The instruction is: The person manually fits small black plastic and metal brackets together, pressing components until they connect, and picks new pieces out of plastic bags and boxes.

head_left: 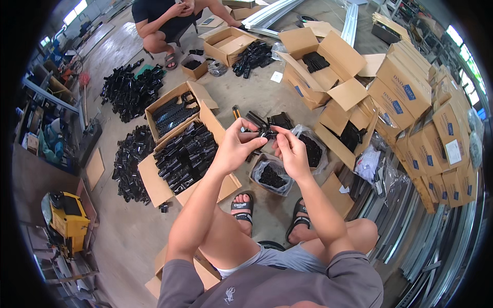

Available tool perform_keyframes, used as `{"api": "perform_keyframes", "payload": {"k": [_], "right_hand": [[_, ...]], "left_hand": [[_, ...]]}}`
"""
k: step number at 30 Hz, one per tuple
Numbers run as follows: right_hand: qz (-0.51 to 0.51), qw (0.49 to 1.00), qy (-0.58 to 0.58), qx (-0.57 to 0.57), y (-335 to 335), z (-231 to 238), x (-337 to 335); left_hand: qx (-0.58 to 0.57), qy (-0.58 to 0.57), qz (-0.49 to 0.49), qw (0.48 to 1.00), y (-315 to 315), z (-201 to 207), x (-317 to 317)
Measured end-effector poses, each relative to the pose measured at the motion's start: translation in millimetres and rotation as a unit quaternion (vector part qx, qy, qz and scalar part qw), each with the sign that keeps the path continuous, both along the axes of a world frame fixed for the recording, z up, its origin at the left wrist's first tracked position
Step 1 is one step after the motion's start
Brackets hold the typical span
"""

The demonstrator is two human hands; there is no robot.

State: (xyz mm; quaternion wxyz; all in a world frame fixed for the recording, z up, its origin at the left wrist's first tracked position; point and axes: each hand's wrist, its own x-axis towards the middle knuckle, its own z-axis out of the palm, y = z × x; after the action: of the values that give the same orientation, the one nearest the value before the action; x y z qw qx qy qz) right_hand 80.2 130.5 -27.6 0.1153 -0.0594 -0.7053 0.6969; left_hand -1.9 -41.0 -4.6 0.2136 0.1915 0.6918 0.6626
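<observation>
Two adjoining cardboard cartons left of the hands hold black parts: the farther carton (149,114) has them in neat slanted rows, and the nearer carton (154,177) is packed in dense stacks. A small box (282,191) lined with clear plastic holds a mound of small black pieces (272,176); beside it, a clear plastic bag (324,163) holds more. On the right, a large open carton (296,84) contains a small cluster of black parts, and a tilted carton (328,115) contains another.

Three loose heaps lie on the concrete floor (128,218): two on the left (132,92) (134,164), one farther ahead (251,57).

One glossy black part (255,120), with a tube-like end, is held up above the floor between both hands. The left hand (237,146) pinches it between thumb and fingers; the right hand's (292,156) fingers grasp its other side.
</observation>
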Motion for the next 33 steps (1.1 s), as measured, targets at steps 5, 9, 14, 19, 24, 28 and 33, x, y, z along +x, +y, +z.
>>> {"api": "perform_keyframes", "payload": {"k": [5, 9, 14, 19, 24, 28, 33], "right_hand": [[-0.125, 0.967, 0.088, 0.205, -2.9, 19.4, -0.4], [-0.099, 0.973, 0.088, 0.189, 7.1, 30.7, -0.3], [-0.056, 0.982, 0.041, 0.174, 8.2, 37.6, 3.0], [-0.078, 0.974, 0.086, 0.193, 6.2, 38.3, 5.3], [-0.094, 0.963, 0.1, 0.232, 3.0, 47.6, 10.9], [-0.102, 0.962, 0.104, 0.229, 5.3, 45.0, 8.8], [-0.1, 0.96, 0.125, 0.23, 8.3, 39.7, 5.6]], "left_hand": [[0.056, -0.105, 0.011, 0.993, 7.7, 6.5, 5.8], [0.065, -0.137, 0.01, 0.988, 9.7, 5.6, 5.7], [0.11, -0.185, -0.011, 0.976, 8.8, -2.5, 8.1], [0.144, -0.208, -0.015, 0.967, 10.0, 4.6, 11.2], [0.112, -0.175, -0.011, 0.978, 7.7, 10.1, 14.6], [0.101, -0.155, -0.019, 0.983, 8.5, 13.8, 16.8], [0.099, -0.169, -0.032, 0.98, 8.1, 11.7, 17.0]]}}
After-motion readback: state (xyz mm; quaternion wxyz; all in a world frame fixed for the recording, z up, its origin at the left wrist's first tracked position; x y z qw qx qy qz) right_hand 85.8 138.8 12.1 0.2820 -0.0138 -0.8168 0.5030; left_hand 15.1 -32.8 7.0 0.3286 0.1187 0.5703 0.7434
